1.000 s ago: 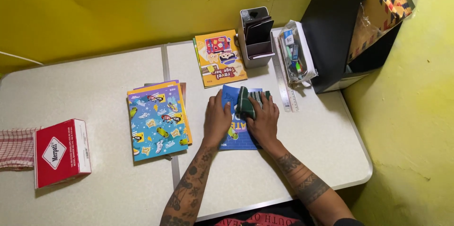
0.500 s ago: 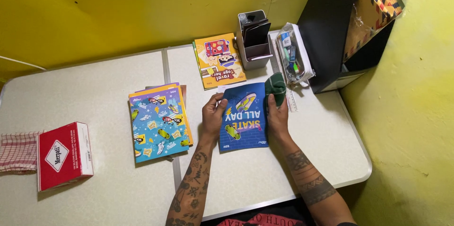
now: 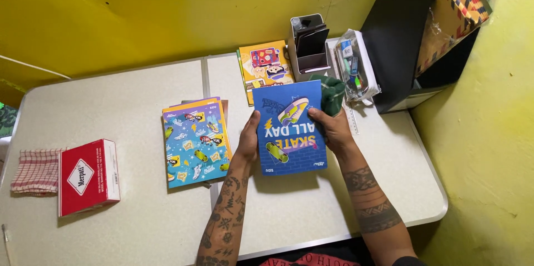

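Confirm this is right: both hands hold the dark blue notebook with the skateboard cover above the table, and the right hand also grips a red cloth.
Not quite. The cloth is dark green, not red, as the head view shows. The rest stands: the left hand and right hand hold the dark blue notebook with the skateboard cover above the pale table.
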